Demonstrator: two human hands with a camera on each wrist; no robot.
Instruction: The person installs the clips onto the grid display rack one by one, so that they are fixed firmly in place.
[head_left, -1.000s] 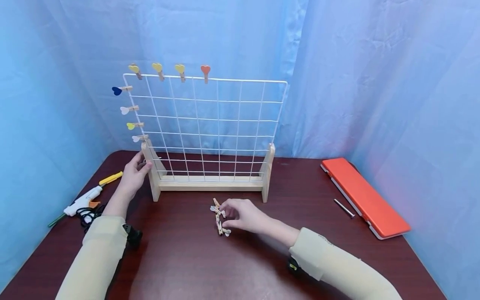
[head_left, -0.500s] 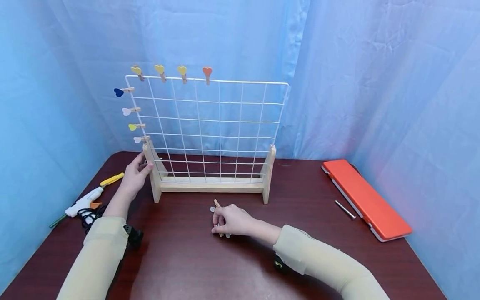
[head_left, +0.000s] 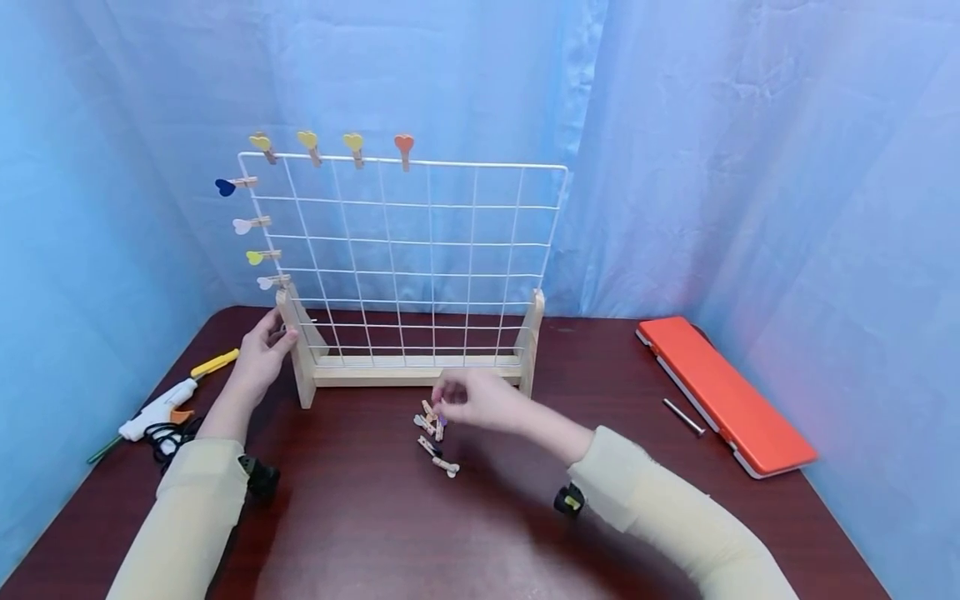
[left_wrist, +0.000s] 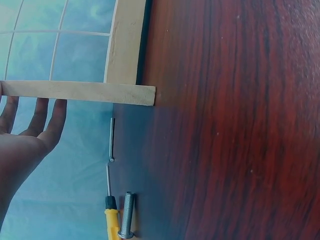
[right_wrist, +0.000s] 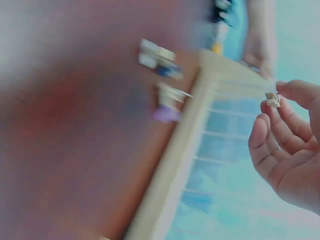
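In the head view a white wire grid [head_left: 405, 242] stands in a wooden stand [head_left: 375, 380]. My left hand [head_left: 262, 354] is at its left upright [left_wrist: 80, 91], fingertips against the board's outer side. Above the table, my right hand [head_left: 480, 400] pinches a small wooden clothespin [right_wrist: 273, 99] between thumb and fingers. Below it lie several more clothespins [head_left: 446, 467] with heart tops, a purple-hearted clothespin [right_wrist: 167, 105] among them. Yellow hearts and an orange heart clothespin [head_left: 404, 148] sit along the grid's top wire; blue, white and yellow ones line its left side.
To the left are a white glue gun [head_left: 159, 410] with a black cord and a yellow-handled screwdriver [head_left: 215, 363]. On the right lie an orange case [head_left: 723, 392] and a metal bolt [head_left: 683, 417]. A second bolt [left_wrist: 127, 215] shows in the left wrist view.
My right hand reached down into the clothespin pile, then lifted away toward the stand with a clothespin pinched. The pile is more spread out. My left hand stays at the upright.
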